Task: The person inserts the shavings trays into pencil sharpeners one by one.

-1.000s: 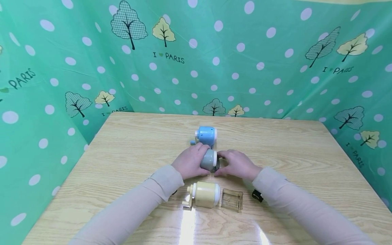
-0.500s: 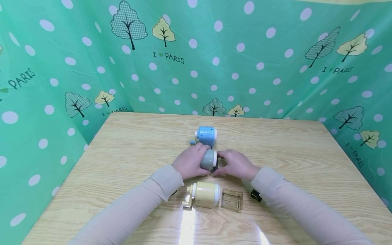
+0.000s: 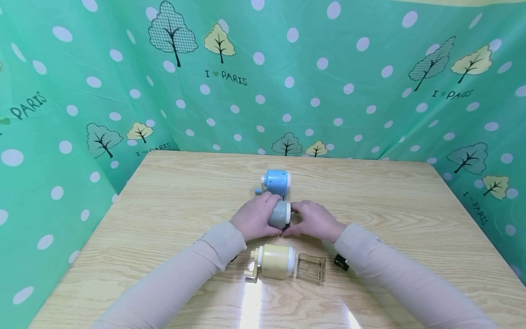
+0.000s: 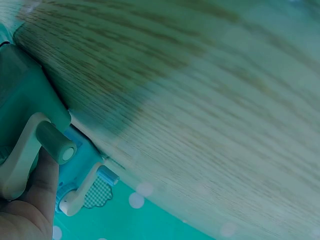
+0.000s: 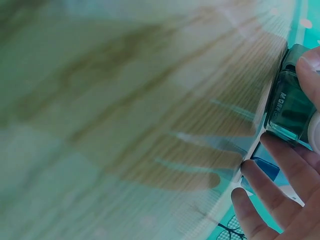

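Green polka-dot curtain (image 3: 246, 105) all round the back and sides, printed with trees and "PARIS", and a light wood-grain table (image 3: 185, 187) in front of it. Both hands are busy near the middle. Left hand (image 3: 255, 218) is curled round the body of a gray pencil sharpener (image 3: 278, 215), with the white end facing right; its crank (image 4: 56, 143) shows up in the left wrist view. Right hand (image 3: 314, 221) has thumb and finger pinching a dark see-through drawer (image 5: 289, 112) at that white end, other fingers spread out. Can't tell how far in the drawer sits, btw.

Just behind the gray one is a blue sharpener (image 3: 277, 181), crank to the left. Closer to the person there's a yellow sharpener (image 3: 274, 261), crank also left, and just to its right, a brownish clear drawer (image 3: 311, 268) on the table. Some small black thing (image 3: 341, 262) pokes out by the right sleeve (image 3: 358, 244), too hidden to make out.
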The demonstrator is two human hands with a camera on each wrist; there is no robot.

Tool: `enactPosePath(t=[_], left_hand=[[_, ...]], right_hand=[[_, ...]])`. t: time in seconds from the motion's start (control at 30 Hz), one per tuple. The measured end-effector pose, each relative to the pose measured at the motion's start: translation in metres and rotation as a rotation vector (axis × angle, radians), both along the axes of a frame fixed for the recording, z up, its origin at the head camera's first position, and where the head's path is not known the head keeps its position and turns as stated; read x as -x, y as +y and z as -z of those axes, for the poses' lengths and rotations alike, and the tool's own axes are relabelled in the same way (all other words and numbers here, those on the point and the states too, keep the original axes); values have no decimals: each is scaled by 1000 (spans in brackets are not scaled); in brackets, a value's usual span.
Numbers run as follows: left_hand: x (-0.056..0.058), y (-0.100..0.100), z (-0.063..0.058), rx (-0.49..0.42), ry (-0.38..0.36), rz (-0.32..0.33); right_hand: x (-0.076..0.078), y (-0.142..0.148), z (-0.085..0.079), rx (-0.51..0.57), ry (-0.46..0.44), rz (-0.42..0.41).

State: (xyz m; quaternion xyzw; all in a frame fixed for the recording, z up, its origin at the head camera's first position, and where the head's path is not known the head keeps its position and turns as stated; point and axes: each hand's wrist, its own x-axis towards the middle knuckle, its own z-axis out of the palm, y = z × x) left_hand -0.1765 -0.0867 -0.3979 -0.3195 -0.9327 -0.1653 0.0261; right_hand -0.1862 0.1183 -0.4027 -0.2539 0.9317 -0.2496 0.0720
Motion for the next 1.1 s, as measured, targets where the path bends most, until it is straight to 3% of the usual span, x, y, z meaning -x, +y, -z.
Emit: enactPosePath(t=[1.1], left_hand=[[0, 0, 1, -23, 4, 12]], right_hand=[[4, -4, 2, 37, -25, 6]])
